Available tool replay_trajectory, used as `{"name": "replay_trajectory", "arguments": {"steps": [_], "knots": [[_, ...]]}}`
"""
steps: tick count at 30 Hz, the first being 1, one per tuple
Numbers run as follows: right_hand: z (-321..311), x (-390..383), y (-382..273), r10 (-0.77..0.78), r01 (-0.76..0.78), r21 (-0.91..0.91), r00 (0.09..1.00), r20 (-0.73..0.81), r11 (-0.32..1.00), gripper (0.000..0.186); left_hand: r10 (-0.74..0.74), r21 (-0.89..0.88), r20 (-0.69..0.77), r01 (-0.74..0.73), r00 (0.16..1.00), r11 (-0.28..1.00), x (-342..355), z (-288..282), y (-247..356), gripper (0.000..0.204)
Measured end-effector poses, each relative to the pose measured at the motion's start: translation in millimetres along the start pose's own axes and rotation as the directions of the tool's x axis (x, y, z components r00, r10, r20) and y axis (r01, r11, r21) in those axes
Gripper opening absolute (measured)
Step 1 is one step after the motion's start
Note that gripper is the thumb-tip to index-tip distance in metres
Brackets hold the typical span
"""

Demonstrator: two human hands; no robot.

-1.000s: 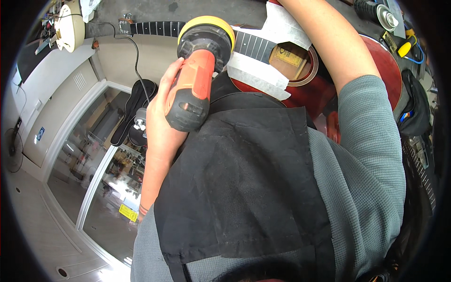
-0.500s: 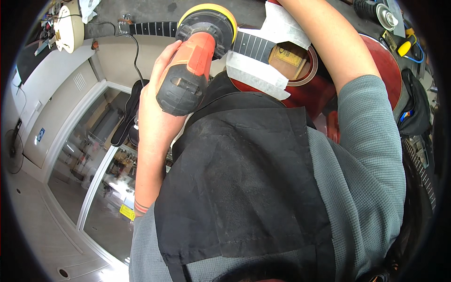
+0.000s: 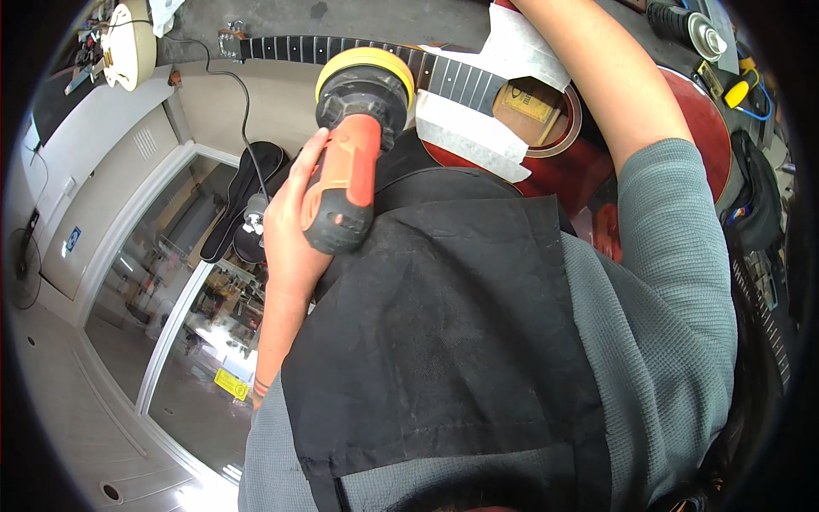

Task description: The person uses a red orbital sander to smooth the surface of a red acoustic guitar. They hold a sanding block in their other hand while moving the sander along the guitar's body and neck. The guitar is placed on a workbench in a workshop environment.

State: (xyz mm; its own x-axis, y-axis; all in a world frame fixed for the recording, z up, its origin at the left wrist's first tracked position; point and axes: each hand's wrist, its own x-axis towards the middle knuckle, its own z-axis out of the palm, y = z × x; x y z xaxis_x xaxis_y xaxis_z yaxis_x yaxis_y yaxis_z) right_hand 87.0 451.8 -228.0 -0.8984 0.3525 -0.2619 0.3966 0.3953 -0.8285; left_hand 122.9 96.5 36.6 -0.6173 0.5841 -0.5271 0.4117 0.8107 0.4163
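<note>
My left hand (image 3: 294,205) is closed around the body of an orange and black power polisher (image 3: 345,175) with a round yellow pad (image 3: 365,58). The pad overlaps the near edge of a guitar neck's dark fretboard (image 3: 286,49); whether it touches, I cannot tell. Dark red and glossy, the guitar body (image 3: 563,175) lies to the right of the neck. Strips of white masking tape (image 3: 473,136) run along both sides of the fretboard over the body. My right forearm (image 3: 597,68) reaches across the guitar and leaves at the top edge, its hand out of view.
A black cord (image 3: 246,111) trails left from the polisher across the grey bench (image 3: 341,19). A cream guitar body (image 3: 130,51) stands at far left. A spray can (image 3: 705,38) and a yellow-handled tool (image 3: 740,90) lie at far right. Below left is a black guitar case (image 3: 230,209).
My left hand has drawn the polisher back toward me and tilted it more upright, uncovering more of the fretboard. My right arm has barely moved.
</note>
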Motion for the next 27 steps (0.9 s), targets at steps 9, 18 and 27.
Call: {"name": "replay_trajectory", "arguments": {"steps": [9,18,27], "knots": [[-37.5,-43.2,-42.8,-0.045,-0.018,0.246,0.968,0.249,0.969,0.054,-0.209,-0.66,-0.254,-0.012,0.944,0.751,15.4,-49.2,-48.5,0.048],[-35.2,-111.2,-101.6,-0.182,-0.005,0.399,0.884,0.43,0.917,0.06,-0.093,-0.972,-0.112,-0.089,0.989,0.217,30.8,-90.3,-108.9,0.059],[-32.1,-124.7,-112.4,-0.196,-0.07,0.478,0.852,0.485,0.876,0.056,-0.096,-0.977,-0.045,-0.024,0.994,0.212,36.1,-85.2,-111.3,0.056]]}}
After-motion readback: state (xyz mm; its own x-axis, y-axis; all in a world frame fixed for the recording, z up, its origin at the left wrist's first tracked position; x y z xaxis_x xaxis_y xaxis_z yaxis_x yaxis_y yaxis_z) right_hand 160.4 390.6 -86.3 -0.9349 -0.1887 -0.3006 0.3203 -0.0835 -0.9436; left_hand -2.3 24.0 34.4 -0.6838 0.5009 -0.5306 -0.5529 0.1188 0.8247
